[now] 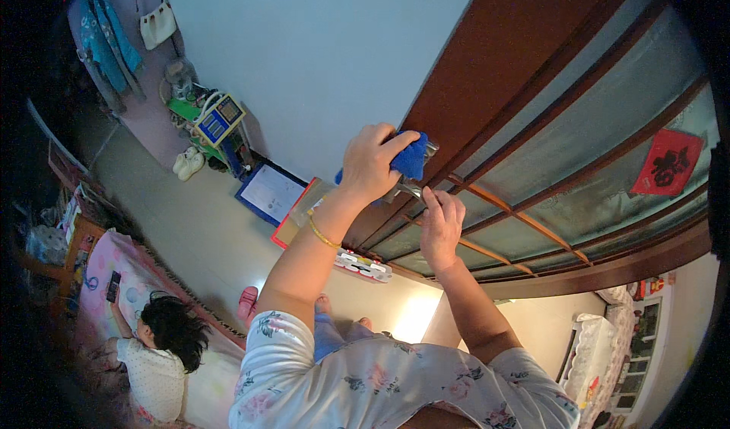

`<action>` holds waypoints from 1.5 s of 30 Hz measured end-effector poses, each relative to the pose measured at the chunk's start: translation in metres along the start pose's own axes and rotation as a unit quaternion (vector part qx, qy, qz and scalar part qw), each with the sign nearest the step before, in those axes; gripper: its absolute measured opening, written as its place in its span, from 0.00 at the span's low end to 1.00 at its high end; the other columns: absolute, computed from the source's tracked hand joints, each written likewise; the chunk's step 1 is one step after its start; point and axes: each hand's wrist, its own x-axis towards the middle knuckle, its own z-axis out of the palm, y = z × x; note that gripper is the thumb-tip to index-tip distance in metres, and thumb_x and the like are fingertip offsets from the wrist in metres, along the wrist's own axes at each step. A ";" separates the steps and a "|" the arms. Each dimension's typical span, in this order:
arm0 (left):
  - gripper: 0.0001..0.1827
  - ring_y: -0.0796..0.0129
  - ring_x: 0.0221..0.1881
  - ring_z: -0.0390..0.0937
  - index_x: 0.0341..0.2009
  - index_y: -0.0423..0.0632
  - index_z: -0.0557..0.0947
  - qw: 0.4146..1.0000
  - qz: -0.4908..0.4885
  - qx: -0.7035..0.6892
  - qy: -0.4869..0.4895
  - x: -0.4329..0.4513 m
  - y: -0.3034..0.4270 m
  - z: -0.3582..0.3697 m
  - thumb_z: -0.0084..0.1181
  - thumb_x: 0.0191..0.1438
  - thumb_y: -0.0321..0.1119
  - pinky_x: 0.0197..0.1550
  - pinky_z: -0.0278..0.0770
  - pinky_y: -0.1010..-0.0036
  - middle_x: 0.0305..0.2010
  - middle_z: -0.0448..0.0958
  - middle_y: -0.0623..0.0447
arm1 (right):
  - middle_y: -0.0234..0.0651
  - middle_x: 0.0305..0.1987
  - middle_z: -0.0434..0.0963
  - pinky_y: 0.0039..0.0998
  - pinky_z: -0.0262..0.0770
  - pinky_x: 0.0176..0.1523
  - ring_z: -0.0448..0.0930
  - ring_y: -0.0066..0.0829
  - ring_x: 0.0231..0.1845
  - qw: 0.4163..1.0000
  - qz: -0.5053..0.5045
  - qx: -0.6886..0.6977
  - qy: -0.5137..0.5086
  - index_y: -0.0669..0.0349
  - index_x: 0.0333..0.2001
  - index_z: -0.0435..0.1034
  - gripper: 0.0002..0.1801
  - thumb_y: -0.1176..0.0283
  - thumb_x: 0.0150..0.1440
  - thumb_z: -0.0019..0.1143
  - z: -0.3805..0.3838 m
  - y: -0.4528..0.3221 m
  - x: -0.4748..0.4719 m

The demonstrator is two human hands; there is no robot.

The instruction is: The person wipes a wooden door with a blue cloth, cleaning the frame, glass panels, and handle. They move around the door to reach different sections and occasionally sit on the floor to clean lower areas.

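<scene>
My left hand (pixel 369 164), with a yellow bracelet on its wrist, grips a blue cloth (pixel 412 156). The cloth is pressed around shiny metal door hardware (pixel 433 148) at the edge of a brown framed door (pixel 456 81) with frosted glass panes. Just below the cloth, my right hand (pixel 442 228) has its thumb and fingers closed on the end of a metal lever handle (pixel 412 188). Most of the hardware is hidden behind the cloth and my left hand.
A white wall (pixel 319 58) adjoins the door. Beneath my arms are a blue-framed board (pixel 272 194) and a red-edged box (pixel 293 218). A shoe rack (pixel 197 124) stands left. Someone holding a phone (pixel 113 286) lies on a bed (pixel 214 380). Red paper (pixel 667 163) bearing writing hangs on the glass.
</scene>
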 end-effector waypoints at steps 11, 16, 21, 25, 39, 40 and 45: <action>0.27 0.58 0.39 0.71 0.45 0.58 0.81 0.976 -0.013 0.157 -0.153 0.028 0.068 -0.011 0.67 0.34 0.29 0.36 0.72 0.62 0.36 0.70 0.55 | 0.38 0.48 0.71 0.37 0.70 0.52 0.69 0.43 0.51 1.000 0.015 0.007 0.021 0.53 0.50 0.72 0.29 0.82 0.41 0.57 0.005 0.004 -0.004; 0.27 0.60 0.40 0.70 0.46 0.63 0.80 0.956 0.049 0.223 -0.182 0.031 0.059 -0.021 0.65 0.36 0.30 0.38 0.71 0.61 0.35 0.70 0.56 | 0.38 0.47 0.71 0.38 0.70 0.52 0.70 0.43 0.49 0.999 0.005 0.012 0.048 0.53 0.49 0.73 0.27 0.82 0.42 0.54 0.009 0.008 -0.007; 0.27 0.57 0.40 0.71 0.46 0.63 0.80 0.963 -0.029 0.211 -0.165 0.028 0.048 -0.036 0.62 0.37 0.27 0.37 0.72 0.62 0.34 0.71 0.54 | 0.37 0.48 0.71 0.38 0.71 0.50 0.71 0.42 0.49 0.998 -0.005 0.035 0.052 0.52 0.50 0.72 0.28 0.82 0.43 0.54 0.010 0.010 -0.006; 0.24 0.55 0.39 0.72 0.46 0.59 0.81 0.968 -0.095 0.185 -0.138 0.010 0.028 -0.027 0.61 0.40 0.27 0.38 0.72 0.61 0.33 0.72 0.51 | 0.37 0.48 0.71 0.38 0.71 0.50 0.71 0.42 0.49 0.999 -0.017 0.022 0.040 0.51 0.52 0.70 0.30 0.82 0.42 0.54 0.009 0.015 -0.008; 0.32 0.51 0.42 0.69 0.54 0.58 0.77 0.996 -0.045 -0.062 0.055 -0.067 -0.035 0.046 0.59 0.41 0.21 0.47 0.69 0.62 0.40 0.70 0.46 | 0.38 0.53 0.70 0.37 0.72 0.52 0.69 0.44 0.51 0.998 -0.021 0.059 0.006 0.54 0.54 0.68 0.31 0.82 0.43 0.57 0.002 0.009 -0.008; 0.32 0.51 0.42 0.69 0.54 0.57 0.77 0.996 -0.054 -0.058 0.045 -0.078 -0.039 0.049 0.58 0.41 0.21 0.47 0.69 0.62 0.40 0.70 0.45 | 0.38 0.53 0.70 0.38 0.72 0.52 0.69 0.44 0.52 0.998 -0.020 0.060 0.003 0.54 0.55 0.68 0.31 0.82 0.43 0.57 0.002 0.009 -0.008; 0.34 0.48 0.44 0.68 0.54 0.56 0.78 0.990 -0.128 -0.055 -0.017 -0.151 -0.064 0.079 0.57 0.38 0.20 0.47 0.68 0.61 0.41 0.69 0.44 | 0.39 0.54 0.69 0.38 0.72 0.52 0.67 0.44 0.53 0.998 -0.029 0.062 -0.001 0.55 0.56 0.67 0.33 0.82 0.43 0.57 0.004 0.011 -0.010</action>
